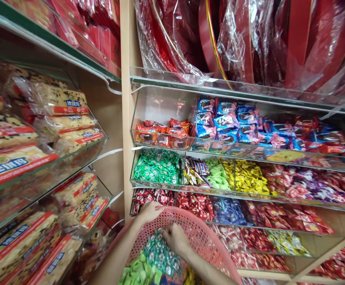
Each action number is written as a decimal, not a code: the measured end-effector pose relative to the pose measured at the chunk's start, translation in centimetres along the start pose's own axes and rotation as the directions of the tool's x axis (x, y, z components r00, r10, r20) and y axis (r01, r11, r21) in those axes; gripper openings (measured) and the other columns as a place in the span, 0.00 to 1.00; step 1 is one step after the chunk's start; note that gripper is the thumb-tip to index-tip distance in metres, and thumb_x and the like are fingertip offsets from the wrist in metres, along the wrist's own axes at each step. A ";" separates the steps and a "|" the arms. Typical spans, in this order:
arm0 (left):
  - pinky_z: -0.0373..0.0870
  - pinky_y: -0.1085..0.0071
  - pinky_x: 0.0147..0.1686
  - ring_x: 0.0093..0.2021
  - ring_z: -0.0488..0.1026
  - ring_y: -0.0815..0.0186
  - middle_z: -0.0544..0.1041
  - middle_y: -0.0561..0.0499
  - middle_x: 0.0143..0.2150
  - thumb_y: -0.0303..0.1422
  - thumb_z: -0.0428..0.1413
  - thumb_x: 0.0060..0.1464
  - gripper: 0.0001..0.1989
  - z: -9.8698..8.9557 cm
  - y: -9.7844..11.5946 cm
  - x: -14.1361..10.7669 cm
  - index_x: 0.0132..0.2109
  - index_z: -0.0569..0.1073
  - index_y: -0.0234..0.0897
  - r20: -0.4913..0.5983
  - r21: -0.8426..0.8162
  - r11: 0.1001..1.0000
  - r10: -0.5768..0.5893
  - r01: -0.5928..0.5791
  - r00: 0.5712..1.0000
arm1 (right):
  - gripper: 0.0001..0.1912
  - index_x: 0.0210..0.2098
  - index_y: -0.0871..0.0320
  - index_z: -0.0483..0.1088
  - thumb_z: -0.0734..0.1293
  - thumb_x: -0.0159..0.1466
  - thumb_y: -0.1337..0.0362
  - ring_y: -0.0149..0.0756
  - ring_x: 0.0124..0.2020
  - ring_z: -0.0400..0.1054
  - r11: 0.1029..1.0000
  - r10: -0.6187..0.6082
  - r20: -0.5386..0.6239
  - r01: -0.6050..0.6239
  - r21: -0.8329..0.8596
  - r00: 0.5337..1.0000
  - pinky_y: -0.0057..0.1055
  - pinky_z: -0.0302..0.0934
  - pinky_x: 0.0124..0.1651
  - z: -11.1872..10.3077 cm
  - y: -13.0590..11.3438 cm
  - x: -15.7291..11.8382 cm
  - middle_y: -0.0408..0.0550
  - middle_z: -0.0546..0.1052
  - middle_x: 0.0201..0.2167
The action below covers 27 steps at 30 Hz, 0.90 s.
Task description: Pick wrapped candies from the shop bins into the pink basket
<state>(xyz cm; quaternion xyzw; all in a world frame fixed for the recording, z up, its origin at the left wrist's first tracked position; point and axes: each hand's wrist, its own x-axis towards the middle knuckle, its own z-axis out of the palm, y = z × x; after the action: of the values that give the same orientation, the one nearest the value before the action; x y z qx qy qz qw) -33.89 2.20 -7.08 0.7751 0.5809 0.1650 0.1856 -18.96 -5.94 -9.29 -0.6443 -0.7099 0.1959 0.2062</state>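
Note:
A pink perforated basket fills the lower middle, holding teal-green wrapped candies, light green packets and some yellow ones at the bottom edge. My left hand rests on the basket's far rim, its fingers closed over the edge. Inside the basket, my right hand is curled at the upper edge of the teal-green candies; whether anything is between its fingers is hidden.
Ahead, glass-fronted shelves hold green candies, yellow candies and blue packets. Packaged pastries line shelves on the left. A wooden post separates them. Red plastic-wrapped items hang over the top.

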 end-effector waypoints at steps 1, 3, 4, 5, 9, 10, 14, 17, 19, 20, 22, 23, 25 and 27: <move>0.48 0.75 0.25 0.27 0.65 0.70 0.72 0.54 0.25 0.42 0.48 0.55 0.16 0.0 0.0 0.0 0.29 0.73 0.37 0.001 0.003 1.000 0.001 -0.001 1.000 | 0.11 0.20 0.57 0.70 0.64 0.59 0.64 0.31 0.27 0.66 1.000 -0.006 0.006 0.006 0.019 1.000 0.25 0.51 0.29 0.0 0.2 0.1 0.44 0.74 0.22; 0.48 0.75 0.25 0.27 0.66 0.70 0.73 0.54 0.25 0.41 0.48 0.54 0.15 -0.1 0.0 0.0 0.29 0.73 0.38 0.004 0.005 1.000 -0.001 0.001 1.000 | 0.07 0.23 0.57 0.72 0.64 0.56 0.69 0.30 0.28 0.66 0.997 -0.029 0.022 0.027 0.067 0.999 0.23 0.52 0.29 0.0 0.6 0.4 0.43 0.74 0.23; 0.48 0.75 0.25 0.28 0.66 0.70 0.73 0.54 0.26 0.41 0.48 0.54 0.15 -0.1 0.0 0.0 0.29 0.74 0.38 0.004 0.004 1.000 -0.002 0.002 1.000 | 0.07 0.24 0.57 0.72 0.64 0.55 0.71 0.29 0.28 0.66 0.995 -0.044 0.026 0.041 0.091 0.999 0.22 0.52 0.30 0.0 0.9 0.5 0.42 0.75 0.24; 0.48 0.75 0.25 0.28 0.67 0.70 0.74 0.54 0.26 0.41 0.49 0.54 0.14 -0.1 0.0 0.1 0.30 0.74 0.38 0.006 0.003 1.000 -0.002 0.002 1.000 | 0.07 0.24 0.58 0.72 0.64 0.54 0.73 0.29 0.28 0.66 0.993 -0.056 0.026 0.053 0.110 0.998 0.21 0.52 0.30 0.0 1.1 0.6 0.42 0.75 0.24; 0.49 0.75 0.26 0.29 0.67 0.69 0.74 0.54 0.26 0.42 0.48 0.54 0.15 0.1 -0.2 0.2 0.30 0.74 0.38 0.006 0.005 1.000 0.009 -0.009 1.000 | 0.05 0.22 0.58 0.72 0.65 0.54 0.68 0.30 0.27 0.66 0.991 -0.040 -0.020 0.042 0.124 0.999 0.22 0.52 0.29 0.2 1.5 0.9 0.42 0.74 0.22; 0.49 0.75 0.25 0.28 0.67 0.69 0.74 0.54 0.26 0.42 0.48 0.54 0.15 0.2 -0.2 0.3 0.30 0.74 0.38 0.006 0.008 1.000 0.009 -0.009 1.000 | 0.07 0.21 0.58 0.71 0.66 0.55 0.66 0.30 0.26 0.65 0.992 -0.032 -0.032 0.036 0.124 0.999 0.23 0.52 0.28 0.3 1.6 0.9 0.42 0.73 0.21; 0.48 0.74 0.25 0.27 0.66 0.70 0.73 0.54 0.26 0.42 0.49 0.55 0.15 0.2 -0.2 0.3 0.30 0.74 0.37 0.004 0.011 1.000 0.003 -0.003 1.000 | 0.15 0.18 0.58 0.69 0.64 0.58 0.58 0.31 0.25 0.64 0.990 -0.018 -0.055 0.026 0.136 0.998 0.24 0.52 0.27 0.3 1.5 0.8 0.43 0.71 0.18; 0.47 0.74 0.25 0.28 0.67 0.69 0.74 0.53 0.26 0.42 0.49 0.54 0.15 -0.1 0.0 0.1 0.30 0.74 0.37 0.006 0.007 1.000 -0.006 0.006 1.000 | 0.13 0.20 0.58 0.70 0.64 0.58 0.60 0.30 0.25 0.64 0.989 -0.038 -0.037 0.043 0.142 0.999 0.24 0.52 0.28 0.1 1.4 0.8 0.43 0.72 0.20; 0.47 0.74 0.25 0.28 0.67 0.69 0.74 0.53 0.26 0.42 0.49 0.54 0.15 -0.2 0.2 0.0 0.30 0.74 0.38 0.007 0.007 1.000 -0.007 0.007 1.000 | 0.08 0.23 0.58 0.72 0.66 0.56 0.63 0.30 0.26 0.64 0.986 -0.069 -0.029 0.073 0.149 0.997 0.23 0.52 0.29 -0.2 1.3 0.8 0.43 0.73 0.22; 0.47 0.74 0.25 0.28 0.67 0.69 0.74 0.53 0.26 0.41 0.49 0.54 0.15 -0.2 0.2 0.0 0.30 0.74 0.38 0.008 0.008 1.000 -0.006 0.006 1.000 | 0.06 0.23 0.58 0.72 0.66 0.56 0.64 0.30 0.26 0.64 0.984 -0.084 -0.033 0.088 0.153 0.996 0.23 0.52 0.29 -0.2 1.3 0.7 0.43 0.74 0.22; 0.48 0.74 0.25 0.28 0.67 0.69 0.74 0.53 0.26 0.42 0.49 0.54 0.15 -0.2 0.1 0.0 0.30 0.74 0.38 0.005 0.007 1.000 -0.001 0.001 1.000 | 0.08 0.21 0.58 0.71 0.66 0.56 0.64 0.29 0.25 0.64 0.983 -0.095 -0.055 0.102 0.155 0.994 0.23 0.51 0.28 -0.4 1.1 0.6 0.42 0.73 0.21; 0.48 0.74 0.25 0.28 0.67 0.69 0.74 0.53 0.27 0.42 0.49 0.54 0.15 -0.1 0.1 0.1 0.30 0.74 0.38 0.003 0.005 1.000 0.002 -0.002 1.000 | 0.11 0.19 0.58 0.70 0.65 0.57 0.63 0.29 0.24 0.63 0.983 -0.093 -0.069 0.102 0.152 0.993 0.23 0.51 0.28 -0.6 1.0 0.6 0.42 0.71 0.19; 0.49 0.75 0.26 0.28 0.67 0.69 0.75 0.53 0.27 0.41 0.49 0.54 0.15 0.0 -0.1 0.1 0.30 0.74 0.38 0.000 0.001 1.000 0.007 -0.007 1.000 | 0.19 0.15 0.58 0.67 0.63 0.60 0.59 0.29 0.21 0.61 0.984 -0.093 -0.090 0.105 0.145 0.992 0.24 0.50 0.26 -1.2 0.4 0.5 0.42 0.68 0.15; 0.49 0.75 0.26 0.28 0.68 0.69 0.75 0.53 0.27 0.41 0.49 0.54 0.15 0.2 -0.3 0.2 0.30 0.74 0.38 -0.001 -0.003 1.000 0.010 -0.010 1.000 | 0.23 0.13 0.58 0.65 0.60 0.62 0.58 0.29 0.19 0.59 0.983 -0.121 -0.092 0.132 0.130 0.988 0.24 0.49 0.25 -2.5 -0.7 0.6 0.42 0.67 0.13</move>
<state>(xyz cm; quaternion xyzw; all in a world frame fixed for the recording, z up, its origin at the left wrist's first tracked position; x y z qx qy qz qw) -33.98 2.47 -7.34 0.7776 0.5770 0.1672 0.1858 -18.25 -5.41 -6.79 -0.5899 -0.7253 0.2030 0.2912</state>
